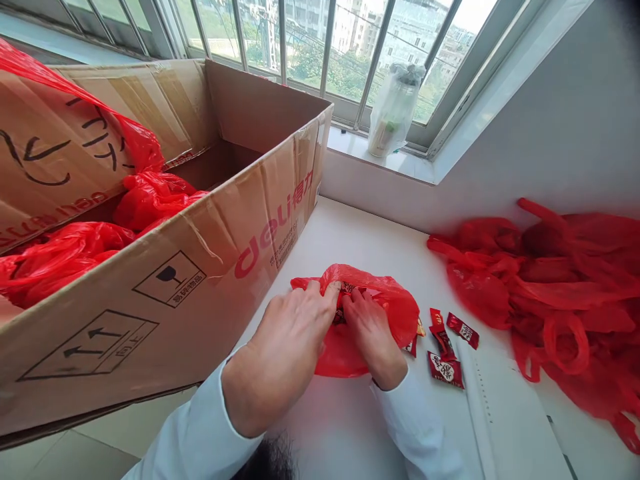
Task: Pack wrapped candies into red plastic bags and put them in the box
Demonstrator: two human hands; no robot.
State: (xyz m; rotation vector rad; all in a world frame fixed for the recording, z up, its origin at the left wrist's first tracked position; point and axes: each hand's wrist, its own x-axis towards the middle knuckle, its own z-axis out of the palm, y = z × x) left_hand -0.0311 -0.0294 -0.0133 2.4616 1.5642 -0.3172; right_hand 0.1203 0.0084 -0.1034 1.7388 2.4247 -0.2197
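Head view: lower centre of the frame, the left hand (pixel 293 327) and right hand (pixel 369 327) dip into a red plastic bag (pixel 401 308) on the worktop (pixel 350 233), near wrapped snack packets (pixel 445 371); whether their hidden fingertips grip anything, I cannot tell.

Daylight pours in through the barred window (pixel 327 47), and the sky up there is bleaching out to near white! Down inside the carton (pixel 270 200) it drops into brown shade, while glossy glints pop off the red bag (pixel 397 313) at centre, a faint reddish tint on the white tabletop (pixel 370 230) below. Over right, the heaped red bags (pixel 565 287) go smeary, wide-angle stretch pulls the edges, and the top right corner darkens.
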